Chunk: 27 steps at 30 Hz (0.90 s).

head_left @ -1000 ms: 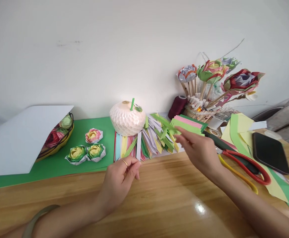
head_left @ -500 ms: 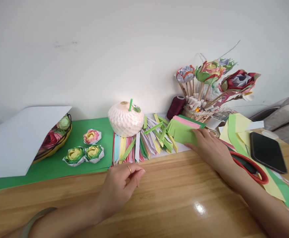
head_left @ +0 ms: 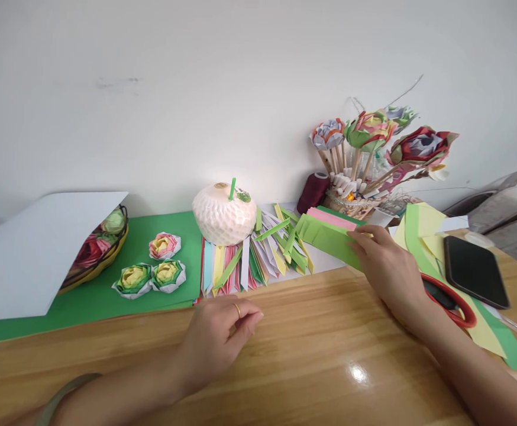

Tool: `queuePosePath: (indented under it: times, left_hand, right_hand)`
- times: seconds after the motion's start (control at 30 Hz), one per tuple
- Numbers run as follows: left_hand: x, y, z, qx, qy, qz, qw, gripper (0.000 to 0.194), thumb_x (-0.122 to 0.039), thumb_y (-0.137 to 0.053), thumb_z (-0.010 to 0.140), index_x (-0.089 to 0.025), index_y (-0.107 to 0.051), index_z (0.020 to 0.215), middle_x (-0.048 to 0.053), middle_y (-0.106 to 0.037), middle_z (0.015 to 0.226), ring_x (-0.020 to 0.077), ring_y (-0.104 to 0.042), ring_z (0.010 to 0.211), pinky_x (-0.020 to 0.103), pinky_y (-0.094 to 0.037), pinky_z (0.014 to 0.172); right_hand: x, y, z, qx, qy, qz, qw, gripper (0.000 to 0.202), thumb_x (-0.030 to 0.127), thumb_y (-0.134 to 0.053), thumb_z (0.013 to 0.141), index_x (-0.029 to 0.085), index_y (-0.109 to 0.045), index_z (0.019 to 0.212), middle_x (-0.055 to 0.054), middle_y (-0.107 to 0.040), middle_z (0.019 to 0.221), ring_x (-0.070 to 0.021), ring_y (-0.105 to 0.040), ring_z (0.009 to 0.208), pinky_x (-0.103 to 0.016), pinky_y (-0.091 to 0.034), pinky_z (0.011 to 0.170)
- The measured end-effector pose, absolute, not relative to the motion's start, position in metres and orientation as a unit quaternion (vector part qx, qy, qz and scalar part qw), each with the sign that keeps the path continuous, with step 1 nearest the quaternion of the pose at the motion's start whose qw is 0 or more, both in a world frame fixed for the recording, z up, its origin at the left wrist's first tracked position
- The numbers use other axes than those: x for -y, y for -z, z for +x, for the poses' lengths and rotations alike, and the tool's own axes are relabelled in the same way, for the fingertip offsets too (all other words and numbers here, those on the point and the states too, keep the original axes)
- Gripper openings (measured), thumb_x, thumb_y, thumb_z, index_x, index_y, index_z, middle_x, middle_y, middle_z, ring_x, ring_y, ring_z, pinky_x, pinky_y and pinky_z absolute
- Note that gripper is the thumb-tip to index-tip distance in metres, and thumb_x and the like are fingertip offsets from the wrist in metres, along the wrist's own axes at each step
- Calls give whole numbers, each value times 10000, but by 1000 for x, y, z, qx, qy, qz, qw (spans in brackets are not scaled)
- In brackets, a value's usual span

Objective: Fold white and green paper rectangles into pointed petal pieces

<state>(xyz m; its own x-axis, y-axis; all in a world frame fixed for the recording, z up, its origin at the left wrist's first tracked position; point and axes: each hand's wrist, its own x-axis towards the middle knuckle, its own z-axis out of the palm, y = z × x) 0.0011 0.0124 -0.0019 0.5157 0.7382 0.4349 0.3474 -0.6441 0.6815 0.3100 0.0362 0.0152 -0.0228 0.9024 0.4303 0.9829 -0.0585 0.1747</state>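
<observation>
My right hand (head_left: pixel 389 269) pinches the right end of a light green paper strip (head_left: pixel 329 241), and part of that end is hidden under my fingers. The strip slants over the edge of some pink paper (head_left: pixel 332 218) and white paper below. My left hand (head_left: pixel 225 331), with a ring on one finger, rests closed above the wooden table, thumb against the curled fingers and nothing visible in it. Just beyond it lie many folded paper strips (head_left: pixel 236 266) in several colours, in front of a white textured lamp-like ball (head_left: pixel 223 214) with a green stick.
Red-handled scissors (head_left: pixel 465 310) and a black phone (head_left: pixel 475 272) lie on paper at the right. Paper flowers on sticks (head_left: pixel 371 130) stand behind a maroon thread spool (head_left: pixel 313 192). Small paper flowers (head_left: pixel 165 245) sit on green card (head_left: pixel 141 225), beside a basket (head_left: pixel 116 251) partly under white paper (head_left: pixel 32 254).
My right hand has shifted to the right and the green paper's near end has swung with it, lifting slightly. The left hand has barely moved.
</observation>
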Motion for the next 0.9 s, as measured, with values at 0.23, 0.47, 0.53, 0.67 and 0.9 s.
queuePosePath:
  times: [0.23,0.47,0.53,0.67,0.9]
  left_hand:
    - [-13,1,1,-326,-358,832,273,220,-191,-460,918,-174,-605,754,-28,-617,589,97,-580,544,191,-419,564]
    - [-13,2,2,-323,-346,840,265,230,-181,-449,920,-181,-601,748,-22,-627,599,108,-583,549,210,-430,561]
    - [-14,2,2,-306,-362,844,251,202,-156,-460,916,-180,-601,774,-17,-636,626,112,-588,578,216,-447,580]
    - [-12,1,1,-234,-403,871,158,146,-100,-484,901,-155,-593,983,52,-682,861,159,-614,798,274,-508,741]
    - [-9,-2,3,-229,-409,881,-56,152,-162,-520,918,-165,-598,1049,64,-671,972,175,-604,964,288,-511,842]
  right_hand:
    - [-34,-15,311,622,177,-762,37,370,296,-462,883,156,-555,1213,-155,-502,1283,-266,-639,720,-338,-435,479]
    - [-23,-23,320,649,199,-728,99,347,209,-379,903,155,-595,1169,-149,-631,1111,-309,-647,801,-369,-463,560]
    - [-19,-27,316,654,241,-698,165,318,218,-356,939,159,-635,1081,-131,-686,947,-294,-642,840,-368,-480,633]
    - [-6,-29,297,746,293,-519,298,150,179,-547,885,247,-638,983,-38,-708,811,-204,-642,742,-321,-487,701]
    - [11,-18,258,918,167,-255,254,333,106,-292,946,141,-585,1098,-82,-722,885,-201,-661,811,-327,-513,675]
